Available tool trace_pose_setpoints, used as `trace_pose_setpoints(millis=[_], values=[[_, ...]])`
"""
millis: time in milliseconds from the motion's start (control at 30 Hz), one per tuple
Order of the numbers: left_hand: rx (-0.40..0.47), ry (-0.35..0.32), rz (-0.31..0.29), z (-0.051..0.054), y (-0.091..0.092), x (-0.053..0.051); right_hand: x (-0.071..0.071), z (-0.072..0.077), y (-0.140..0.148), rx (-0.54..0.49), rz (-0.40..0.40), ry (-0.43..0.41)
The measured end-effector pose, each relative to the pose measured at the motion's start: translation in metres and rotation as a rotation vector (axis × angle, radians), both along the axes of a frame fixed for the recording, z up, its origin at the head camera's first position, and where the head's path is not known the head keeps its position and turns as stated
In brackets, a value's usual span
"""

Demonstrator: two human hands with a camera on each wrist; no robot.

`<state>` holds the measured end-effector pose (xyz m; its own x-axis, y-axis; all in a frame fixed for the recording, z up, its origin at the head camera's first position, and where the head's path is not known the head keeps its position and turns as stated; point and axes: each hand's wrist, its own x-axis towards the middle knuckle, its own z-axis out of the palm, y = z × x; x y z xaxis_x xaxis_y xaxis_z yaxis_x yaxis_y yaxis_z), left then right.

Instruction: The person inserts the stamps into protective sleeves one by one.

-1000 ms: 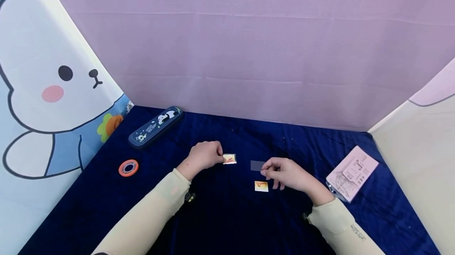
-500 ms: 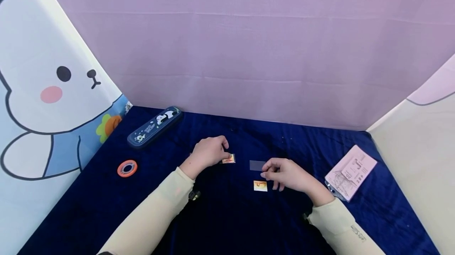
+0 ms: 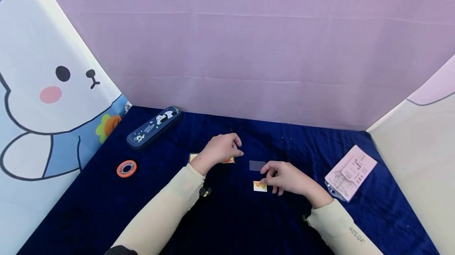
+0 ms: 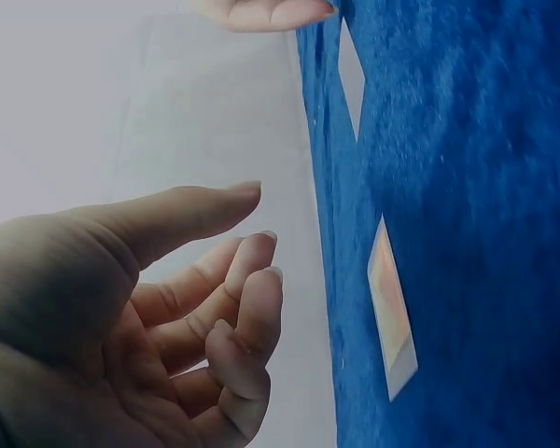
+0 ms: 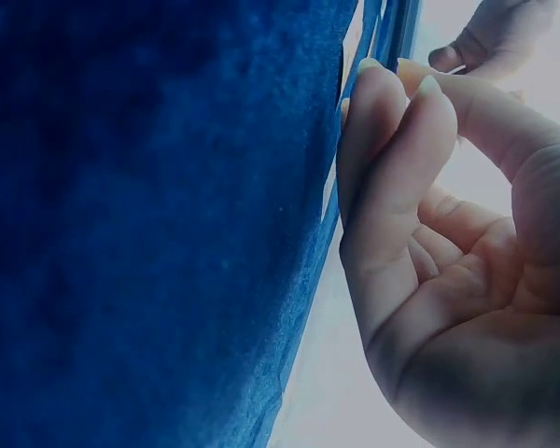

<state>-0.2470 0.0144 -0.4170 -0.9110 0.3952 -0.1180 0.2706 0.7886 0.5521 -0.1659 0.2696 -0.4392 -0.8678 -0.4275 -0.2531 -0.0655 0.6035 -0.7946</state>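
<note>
My left hand [image 3: 222, 148] hovers above the cloth with fingers loosely bent, thumb and fingertips apart and nothing between them in the left wrist view. Under it a small yellow-orange picture card [image 3: 229, 160] partly shows; another yellowish card [image 3: 192, 157] peeks out by the wrist. My right hand [image 3: 286, 176] is beside a clear plastic rectangle [image 3: 256, 165] and a small orange picture card [image 3: 260, 186]. Its thumb overlaps that card's upper edge; whether it touches is unclear. In the right wrist view its fingers [image 5: 383, 149] are bent, with nothing visibly held.
A dark blue panda pencil case [image 3: 154, 127] lies at the back left, with an orange ring-shaped roll [image 3: 126, 169] in front of it. A pink printed packet [image 3: 351, 172] lies at the right. Dark blue cloth [image 3: 220, 215] covers the table; a pink curtain [image 3: 227, 49] stands behind.
My left hand has let go of the card at its fingertips and moved right, uncovering the card by its wrist. The right hand has shifted slightly down, its thumb from the plastic towards the lower card.
</note>
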Motion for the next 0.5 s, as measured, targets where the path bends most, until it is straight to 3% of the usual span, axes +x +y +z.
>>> trace_pose_setpoints(millis=[233,500], values=[[0.069,-0.084,-0.020,-0.002,0.011,0.002,0.000,-0.002,-0.001,0.017,-0.001,-0.008],[-0.016,-0.021,-0.042,-0.006,0.022,0.005,0.002,-0.003,-0.007,0.071,0.012,-0.007]])
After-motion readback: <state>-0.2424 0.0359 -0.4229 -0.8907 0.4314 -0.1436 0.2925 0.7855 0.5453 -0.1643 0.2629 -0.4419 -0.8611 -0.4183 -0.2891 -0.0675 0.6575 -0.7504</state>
